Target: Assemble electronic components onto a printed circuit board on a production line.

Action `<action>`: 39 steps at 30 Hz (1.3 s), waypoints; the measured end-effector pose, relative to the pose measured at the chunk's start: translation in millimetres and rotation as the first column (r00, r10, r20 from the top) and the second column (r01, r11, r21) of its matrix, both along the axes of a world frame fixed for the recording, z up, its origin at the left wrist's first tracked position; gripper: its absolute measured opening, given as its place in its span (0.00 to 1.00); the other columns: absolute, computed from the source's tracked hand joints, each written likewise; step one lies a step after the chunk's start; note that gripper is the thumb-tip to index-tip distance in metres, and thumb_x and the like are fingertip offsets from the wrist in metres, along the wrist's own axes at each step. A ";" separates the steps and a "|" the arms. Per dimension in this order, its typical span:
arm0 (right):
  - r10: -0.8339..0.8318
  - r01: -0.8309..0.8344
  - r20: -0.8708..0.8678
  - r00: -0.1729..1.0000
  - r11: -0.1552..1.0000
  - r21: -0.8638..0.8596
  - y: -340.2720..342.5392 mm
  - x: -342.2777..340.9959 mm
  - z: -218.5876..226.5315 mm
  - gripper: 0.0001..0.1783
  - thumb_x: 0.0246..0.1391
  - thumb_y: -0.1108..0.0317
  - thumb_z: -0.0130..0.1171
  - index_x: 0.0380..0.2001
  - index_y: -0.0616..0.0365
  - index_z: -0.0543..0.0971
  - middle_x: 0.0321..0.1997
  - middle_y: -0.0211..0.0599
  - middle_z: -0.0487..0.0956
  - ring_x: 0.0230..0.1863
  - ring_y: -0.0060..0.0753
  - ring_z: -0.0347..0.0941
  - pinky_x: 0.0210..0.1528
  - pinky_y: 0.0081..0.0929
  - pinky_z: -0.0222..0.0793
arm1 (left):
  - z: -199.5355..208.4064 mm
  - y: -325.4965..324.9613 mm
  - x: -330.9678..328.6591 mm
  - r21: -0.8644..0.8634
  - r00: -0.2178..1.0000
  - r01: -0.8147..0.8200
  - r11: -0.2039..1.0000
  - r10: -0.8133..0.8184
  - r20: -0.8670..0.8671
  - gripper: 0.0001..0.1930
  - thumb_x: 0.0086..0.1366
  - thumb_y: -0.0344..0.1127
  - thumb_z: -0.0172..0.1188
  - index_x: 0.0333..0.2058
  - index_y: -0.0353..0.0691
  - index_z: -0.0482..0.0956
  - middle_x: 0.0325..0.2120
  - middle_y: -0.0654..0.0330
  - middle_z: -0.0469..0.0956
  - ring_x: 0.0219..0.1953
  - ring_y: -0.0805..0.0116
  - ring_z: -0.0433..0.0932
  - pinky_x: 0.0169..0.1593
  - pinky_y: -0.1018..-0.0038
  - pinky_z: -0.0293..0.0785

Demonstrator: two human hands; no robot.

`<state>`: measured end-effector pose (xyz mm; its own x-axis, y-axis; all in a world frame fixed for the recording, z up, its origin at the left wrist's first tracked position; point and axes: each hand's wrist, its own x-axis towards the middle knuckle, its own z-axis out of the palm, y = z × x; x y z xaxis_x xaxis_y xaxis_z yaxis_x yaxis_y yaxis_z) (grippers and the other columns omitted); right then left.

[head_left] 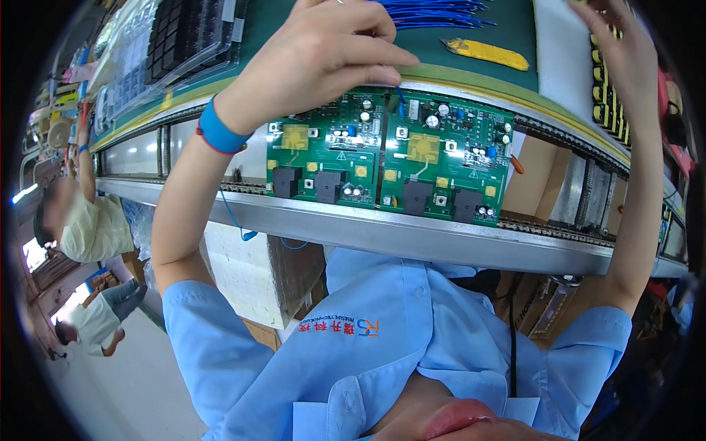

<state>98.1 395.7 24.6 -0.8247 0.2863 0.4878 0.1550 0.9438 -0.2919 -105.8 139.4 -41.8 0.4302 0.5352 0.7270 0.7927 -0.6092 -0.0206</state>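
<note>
My left hand (331, 51), with a blue band round its wrist, is above two green circuit boards lying side by side. Its thumb and fingers pinch a short blue wire (401, 95), whose lower part points down at the top left of the right-hand board (471, 158). Part of the left-hand board (338, 165) is hidden under that hand. Both boards carry black blocks, capacitors and yellow squares. At the far right my right hand (621, 48) reaches over rows of black and yellow parts (598, 88). Its visible fingers are apart; their tips are cut off by the upper edge.
Both boards rest on a metal rail conveyor (353, 220). Beyond it, a green mat holds a bundle of blue wires (441, 15) and a yellow utility knife (487, 54). Clear trays with black parts (187, 44) are stacked at far left. Other people (92, 228) are on the left.
</note>
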 end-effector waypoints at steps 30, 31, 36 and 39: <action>0.331 -0.340 0.304 0.893 0.940 -0.025 -104.1 45.9 -36.9 0.25 0.42 0.72 0.68 0.47 0.53 0.74 0.35 0.33 0.79 0.38 0.40 0.76 0.39 0.35 0.70 | 29.7 -116.2 16.3 -0.508 0.713 -0.462 0.727 0.645 0.274 0.08 0.66 0.31 0.61 0.41 0.34 0.80 0.34 0.61 0.80 0.35 0.74 0.77 0.40 0.82 0.72; 0.325 -0.341 0.308 0.894 0.940 -0.002 -105.0 46.7 -36.0 0.25 0.43 0.72 0.68 0.47 0.52 0.74 0.35 0.33 0.80 0.38 0.40 0.76 0.39 0.35 0.71 | 28.2 -116.4 17.2 -0.498 0.690 -0.486 0.718 0.665 0.285 0.07 0.65 0.31 0.62 0.39 0.35 0.81 0.35 0.61 0.81 0.35 0.75 0.77 0.39 0.82 0.71; 0.310 -0.321 0.346 0.885 0.947 -0.025 -102.5 44.5 -38.4 0.24 0.43 0.71 0.69 0.47 0.51 0.75 0.37 0.33 0.80 0.40 0.40 0.76 0.39 0.35 0.71 | 15.8 -121.5 11.8 -0.451 0.675 -0.522 0.724 0.674 0.301 0.07 0.64 0.31 0.64 0.39 0.36 0.82 0.36 0.62 0.81 0.34 0.76 0.75 0.36 0.83 0.69; 0.308 -0.334 0.381 0.872 0.943 0.001 -101.4 45.1 -36.2 0.23 0.43 0.71 0.68 0.46 0.51 0.77 0.40 0.34 0.81 0.42 0.41 0.77 0.41 0.34 0.72 | 10.4 -120.7 11.1 -0.431 0.674 -0.515 0.741 0.661 0.331 0.06 0.63 0.31 0.64 0.38 0.37 0.82 0.36 0.64 0.81 0.33 0.77 0.72 0.35 0.82 0.68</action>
